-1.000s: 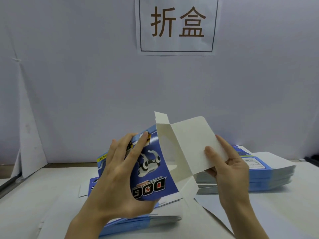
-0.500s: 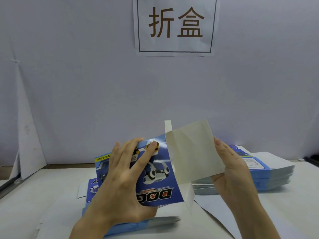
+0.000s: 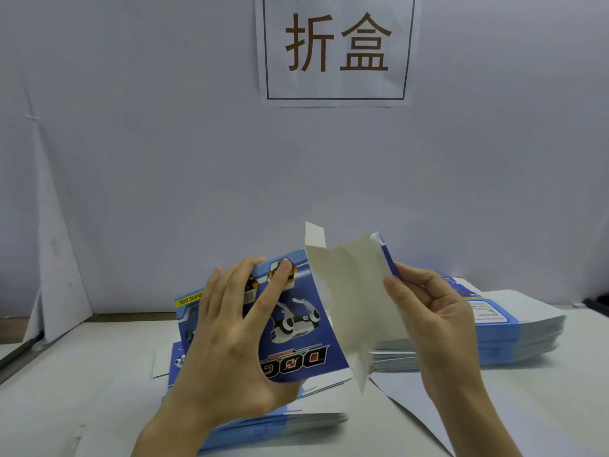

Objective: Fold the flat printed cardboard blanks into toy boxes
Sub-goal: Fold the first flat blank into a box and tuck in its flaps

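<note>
Nearest, at the bottom centre of the frame, a stack of flat blanks (image 3: 263,430) lies on the white table (image 3: 66,390). Just above it, lifted clear of the stack, a half-folded box (image 3: 296,338) fills the middle of the frame, its blue face with the upside-down word DOG turned to the camera. The left hand (image 3: 230,341) grips this face, fingers spread over the print and thumb curled round the lower edge. The right hand (image 3: 431,324) pinches the right edge of the grey flap (image 3: 356,291), which stands up from the box's right side. Farther back at the right, a second stack (image 3: 520,338) rests on the table. Behind everything, a pale wall (image 3: 164,159) carries a paper sign (image 3: 336,87) with two brown characters at the top centre
</note>
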`<state>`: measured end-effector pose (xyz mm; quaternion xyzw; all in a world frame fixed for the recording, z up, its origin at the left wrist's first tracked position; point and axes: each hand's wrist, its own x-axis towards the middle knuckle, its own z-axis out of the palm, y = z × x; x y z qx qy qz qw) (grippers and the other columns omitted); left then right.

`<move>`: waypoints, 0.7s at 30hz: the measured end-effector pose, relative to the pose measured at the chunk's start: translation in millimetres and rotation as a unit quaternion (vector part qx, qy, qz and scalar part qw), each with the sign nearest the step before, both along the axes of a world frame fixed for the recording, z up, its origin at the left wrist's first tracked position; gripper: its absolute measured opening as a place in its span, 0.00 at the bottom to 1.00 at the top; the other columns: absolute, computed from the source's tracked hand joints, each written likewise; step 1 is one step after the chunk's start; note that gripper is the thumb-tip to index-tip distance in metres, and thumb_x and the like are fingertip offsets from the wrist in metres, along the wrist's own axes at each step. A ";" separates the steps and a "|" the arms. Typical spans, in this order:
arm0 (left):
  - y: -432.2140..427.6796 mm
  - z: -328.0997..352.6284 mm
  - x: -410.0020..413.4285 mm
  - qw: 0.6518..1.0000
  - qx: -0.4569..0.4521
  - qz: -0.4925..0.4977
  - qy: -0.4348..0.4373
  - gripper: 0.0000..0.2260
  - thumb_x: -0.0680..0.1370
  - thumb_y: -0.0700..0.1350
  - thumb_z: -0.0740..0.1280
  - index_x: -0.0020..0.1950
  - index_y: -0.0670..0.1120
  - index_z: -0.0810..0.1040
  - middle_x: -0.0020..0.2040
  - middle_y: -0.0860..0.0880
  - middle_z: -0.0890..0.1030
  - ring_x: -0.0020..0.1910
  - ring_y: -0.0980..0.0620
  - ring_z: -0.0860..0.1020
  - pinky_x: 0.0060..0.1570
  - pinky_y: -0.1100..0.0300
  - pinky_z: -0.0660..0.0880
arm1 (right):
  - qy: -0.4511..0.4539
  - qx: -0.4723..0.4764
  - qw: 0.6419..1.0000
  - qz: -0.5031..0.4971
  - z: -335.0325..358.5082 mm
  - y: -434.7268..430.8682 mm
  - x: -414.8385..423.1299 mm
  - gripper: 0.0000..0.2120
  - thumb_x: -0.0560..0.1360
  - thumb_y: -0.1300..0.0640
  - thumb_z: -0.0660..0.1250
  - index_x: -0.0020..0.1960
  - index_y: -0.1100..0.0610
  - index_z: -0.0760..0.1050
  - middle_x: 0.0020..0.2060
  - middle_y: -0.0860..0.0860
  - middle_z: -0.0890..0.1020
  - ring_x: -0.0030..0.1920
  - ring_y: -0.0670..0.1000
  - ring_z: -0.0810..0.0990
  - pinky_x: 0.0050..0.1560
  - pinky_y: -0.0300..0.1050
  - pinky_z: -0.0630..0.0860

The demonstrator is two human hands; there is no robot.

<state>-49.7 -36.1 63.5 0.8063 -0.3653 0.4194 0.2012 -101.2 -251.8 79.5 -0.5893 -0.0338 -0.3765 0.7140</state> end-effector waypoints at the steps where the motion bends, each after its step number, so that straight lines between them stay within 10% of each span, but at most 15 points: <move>1: -0.9 0.2 -1.1 1.000 -0.013 0.014 0.003 0.49 0.59 0.66 0.72 0.75 0.47 0.60 0.69 0.40 0.66 0.69 0.41 0.64 0.61 0.31 0.69 | 0.000 -0.015 1.000 0.010 -0.2 0.6 1.2 0.13 0.69 0.52 0.71 0.53 0.51 0.81 0.47 0.47 0.86 0.46 0.42 0.84 0.41 0.32 0.77; 5: -5.8 4.9 -8.3 0.964 -0.209 -0.004 0.164 0.50 0.57 0.68 0.70 0.76 0.61 0.53 0.72 0.47 0.62 0.71 0.46 0.65 0.65 0.40 0.69 | 0.106 -0.080 0.986 0.100 -8.7 -1.9 6.5 0.38 0.64 0.44 0.74 0.71 0.37 0.63 0.67 0.42 0.73 0.62 0.41 0.76 0.61 0.42 0.73; 11: -14.9 4.9 -10.6 0.841 -0.382 -0.109 0.368 0.52 0.52 0.79 0.66 0.73 0.69 0.53 0.66 0.61 0.64 0.64 0.66 0.67 0.56 0.65 0.73 | 0.192 -0.326 0.860 0.341 -24.2 28.0 4.9 0.45 0.63 0.45 0.79 0.65 0.22 0.51 0.63 0.29 0.73 0.63 0.34 0.73 0.60 0.31 0.72; 17: 1.9 13.7 0.3 0.820 -0.428 -0.097 0.367 0.17 0.66 0.63 0.65 0.53 0.63 0.73 0.53 0.57 0.80 0.48 0.63 0.80 0.39 0.69 0.76 | 0.126 -0.222 0.918 0.303 -20.2 36.5 6.0 0.52 0.62 0.53 0.79 0.69 0.26 0.48 0.58 0.34 0.77 0.58 0.44 0.80 0.53 0.37 0.78; 21: 7.9 12.0 2.2 0.844 -0.386 -0.085 0.363 0.19 0.63 0.63 0.70 0.52 0.60 0.78 0.51 0.51 0.82 0.52 0.51 0.80 0.51 0.53 0.79 | 0.099 -0.219 0.919 0.313 -16.8 41.2 1.3 0.56 0.62 0.54 0.80 0.68 0.23 0.43 0.57 0.33 0.78 0.56 0.47 0.82 0.50 0.38 0.79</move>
